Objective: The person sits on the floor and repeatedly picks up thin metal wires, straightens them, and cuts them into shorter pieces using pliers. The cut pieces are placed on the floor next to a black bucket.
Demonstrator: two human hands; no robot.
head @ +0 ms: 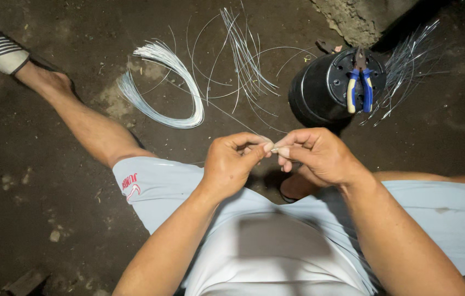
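The person sits on a dark, dusty dirt floor point(35, 219), and the head view looks down over pale blue shorts point(188, 192) and a white shirt to both hands, which meet just above the lap in the middle of the scene. The left hand point(231, 163) and the right hand point(316, 155) face each other, fingertips touching. Each has thumb and forefinger pinched shut on a thin, pale length of wire point(272, 147) that shows only as a short light sliver between the fingertips; the remaining fingers are curled in loosely. How far the strand runs beyond the pinch cannot be made out.

Farther off and to the left, a curved bundle of thin silvery-white wires point(180, 82) lies on the floor in a long arc. To its right, loose straight and bent silver wires point(243, 60) lie scattered. At far right stands a round black plastic container point(320, 90) on its side or upturned, with pliers with blue and yellow handles point(359, 82) resting on its flat face. Beyond it, a fan of short silver wire pieces point(408, 66) spreads out. At far left, a foot in a striped sandal point(0, 52) rests on the ground.
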